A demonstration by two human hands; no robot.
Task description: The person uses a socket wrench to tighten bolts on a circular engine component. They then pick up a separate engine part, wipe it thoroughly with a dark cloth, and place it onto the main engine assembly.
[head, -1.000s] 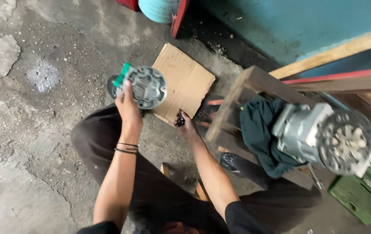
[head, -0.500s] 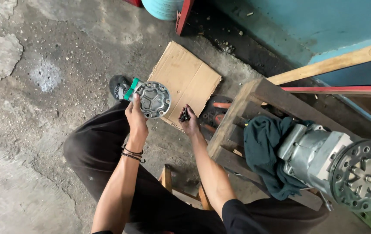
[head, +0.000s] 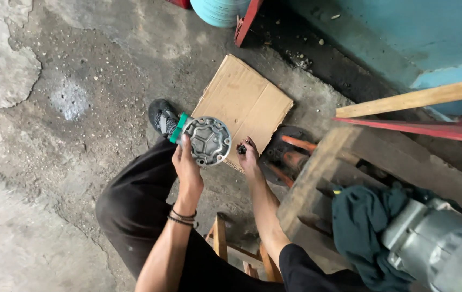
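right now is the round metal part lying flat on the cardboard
No, the left hand holds the round metal part up above the cardboard sheet.

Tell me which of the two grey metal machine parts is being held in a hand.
The round, flat metal cover plate with a green piece at its edge, gripped in the left hand above the cardboard. The bulkier grey motor-like unit rests untouched on the dark cloth.

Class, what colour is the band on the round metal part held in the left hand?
Green, on the round metal part in the left hand; head view.
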